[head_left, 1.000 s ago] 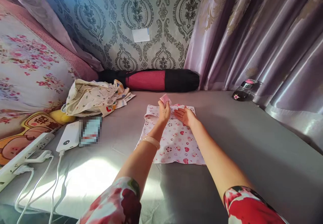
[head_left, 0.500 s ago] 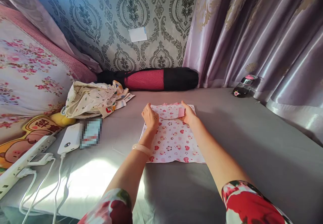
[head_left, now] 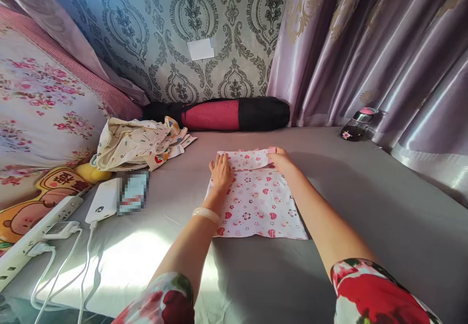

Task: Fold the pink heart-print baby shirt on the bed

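Red floral sleeves (head_left: 380,295) are covering your arms along the bottom of the frame. White cables (head_left: 86,265) are trailing through the lower left beside a power strip (head_left: 22,248). Your pink-and-white printed cloth (head_left: 252,209) is lying on the grey sheet (head_left: 340,192) in the middle of the frame, its far part doubling over into a band. At left, a white power bank (head_left: 104,201) is resting next to a pixelated item (head_left: 133,192). Your left hand (head_left: 221,170) is lying loose, fingers outstretched, on the band's left end. Your right hand (head_left: 281,159) is bending around the band's right end; whether it is pinching the fabric, you cannot tell. Farther off, a cream patterned heap of fabric (head_left: 127,143) is slumping left of centre, and a pink-capped bottle (head_left: 356,126) is standing toward the right. Behind, a black-and-red bag (head_left: 210,114) is stretching beneath patterned wallpaper (head_left: 234,17), while purple curtains (head_left: 347,56) are hanging at the upper right.
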The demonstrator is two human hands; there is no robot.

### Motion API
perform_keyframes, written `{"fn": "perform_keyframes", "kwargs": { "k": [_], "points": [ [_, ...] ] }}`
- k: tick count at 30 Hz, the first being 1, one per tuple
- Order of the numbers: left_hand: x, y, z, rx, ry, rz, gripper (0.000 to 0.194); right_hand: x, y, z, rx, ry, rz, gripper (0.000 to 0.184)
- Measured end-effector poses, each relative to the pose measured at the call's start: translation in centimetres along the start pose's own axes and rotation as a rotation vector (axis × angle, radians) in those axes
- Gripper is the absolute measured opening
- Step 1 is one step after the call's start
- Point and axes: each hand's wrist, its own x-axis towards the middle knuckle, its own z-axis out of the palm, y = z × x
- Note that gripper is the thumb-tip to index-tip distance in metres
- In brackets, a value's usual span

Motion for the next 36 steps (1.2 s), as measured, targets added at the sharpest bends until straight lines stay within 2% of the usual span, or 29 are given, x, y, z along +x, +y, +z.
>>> {"fn": "perform_keyframes", "kwargs": {
  "k": [5, 8, 11, 16, 19, 25, 28, 31, 33, 36],
  "points": [
    [0.2, 0.6, 0.1, 0.074, -0.080, -0.061, 0.052, 0.3, 0.8, -1.0, -0.164, 0.053, -0.124, 0.049],
    [0.4, 0.9, 0.3, 0.097, -0.103, -0.092, 0.054, 0.3, 1.5, -1.3, -0.403, 0.071, -0.250, 0.054],
    [0.5, 1.0, 0.5, 0.122, -0.132, -0.115, 0.058, 0.0, 2.2, -1.4, -0.622, 0.055, -0.358, 0.056],
    [0.6, 0.8, 0.9, 0.142, -0.121, -0.132, 0.065, -0.8, 2.9, -1.6, -0.787, -0.015, -0.474, 0.054],
    [0.7, 0.8, 1.0, 0.148, -0.130, -0.127, 0.067, -1.2, 3.0, -1.6, -0.871, 0.007, -0.492, 0.051],
    [1.1, 0.8, 0.8, 0.173, -0.193, -0.144, 0.068, -1.6, 2.2, -2.0, -1.011, 0.049, -0.382, 0.041],
    [1.6, 1.3, 0.2, 0.171, -0.247, -0.170, 0.068, -2.1, 1.7, -1.9, -1.088, 0.057, -0.432, 0.042],
    [1.9, 2.4, -0.4, 0.188, -0.207, -0.095, 0.060, -2.9, 1.2, -0.7, -1.158, 0.009, -0.602, 0.047],
    [2.0, 3.2, -0.5, 0.177, -0.166, 0.019, 0.055, -3.4, 1.0, 0.6, -1.193, -0.086, -0.684, 0.049],
    [2.2, 4.0, -0.2, 0.141, -0.190, 0.141, 0.052, -4.1, 0.9, 2.7, -1.237, -0.243, -0.739, 0.051]
  ]
}}
